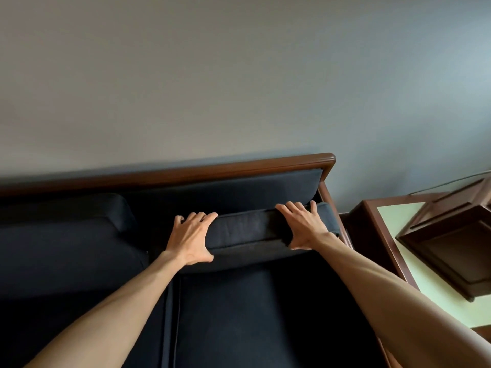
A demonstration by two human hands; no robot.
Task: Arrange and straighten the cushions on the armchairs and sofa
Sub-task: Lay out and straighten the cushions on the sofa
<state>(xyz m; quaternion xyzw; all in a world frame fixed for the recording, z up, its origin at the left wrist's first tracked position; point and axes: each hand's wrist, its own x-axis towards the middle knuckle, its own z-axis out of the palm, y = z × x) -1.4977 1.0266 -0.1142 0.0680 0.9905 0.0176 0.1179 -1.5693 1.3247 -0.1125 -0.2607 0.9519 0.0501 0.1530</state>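
- Seat cushion (pixel 265 314): dark navy fabric, lying flat below and nearer than both hands; a seam parted it from its neighbour to the left.
- Left hand (pixel 190 239): its grip was closed around the left end of the back cushion (pixel 247 228), fingers curled over the top edge, thumb underneath.
- Right hand (pixel 303 227): its grip clasped the right end of the same cushion, fingers spread across the top, thumb tucked at the lower front edge.
- Back cushion: held between the two hands, tilted forward off the backrest, its lower edge just above the seat. Judged soft and light, fabric grippy rather than slick, nothing fragile; it sagged slightly between the grips. The two ends looked the best places to take hold for pushing it back square.
- Second back cushion (pixel 66 219): left of the left hand, already upright against the backrest.
- Sofa frame (pixel 239 166): dark wooden rail beyond the hands, padded panel beneath it.
- Tabletop (pixel 393 216): right of the right hand, pale green in a wooden border, carrying a dark wooden box (pixel 451 243).
- Wall (pixel 239 75): plain grey, farthest back.
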